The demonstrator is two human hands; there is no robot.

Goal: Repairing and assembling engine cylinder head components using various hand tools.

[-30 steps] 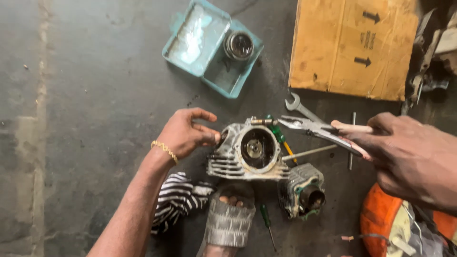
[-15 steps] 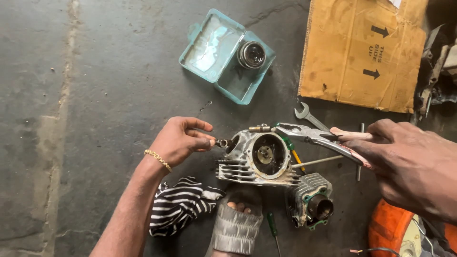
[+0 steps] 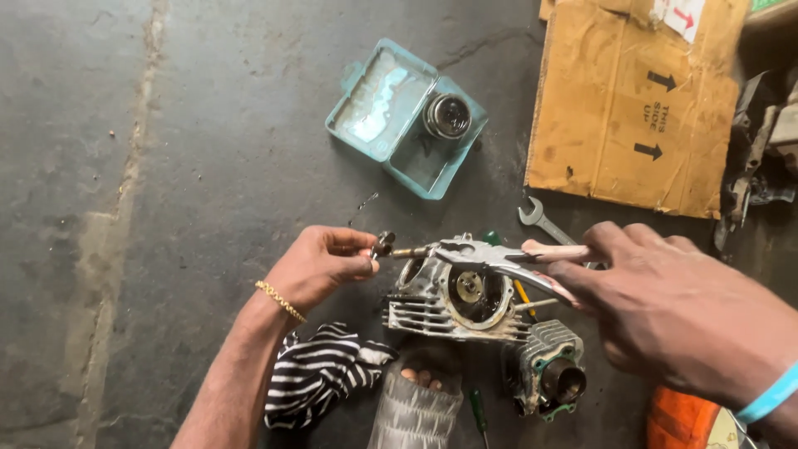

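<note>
Metal: the finned cylinder head (image 3: 453, 299) lies on the grey concrete floor (image 3: 166, 208), just above my foot in its grey sandal (image 3: 416, 403).
Change: half a second ago my left fingers were right at the head's left edge; now they sit a little further left of it, with the small fitting pulled out with them.
Left hand (image 3: 320, 266): palm turned right, thumb and fingertips pinched on the small dark fitting (image 3: 384, 244), just left of the head.
Right hand (image 3: 665, 312): reaching in from the right of the head, closed around the pliers (image 3: 499, 258).
Pliers: lie across the head's top edge, their tip on the thin stud (image 3: 411, 251) beside the fitting.
Nearby: second cylinder (image 3: 549, 378) at the head's lower right, striped cloth (image 3: 320, 374) at its lower left, spanner (image 3: 542, 220) just above it, teal case (image 3: 407, 116) and cardboard box (image 3: 640, 108) well above.
</note>
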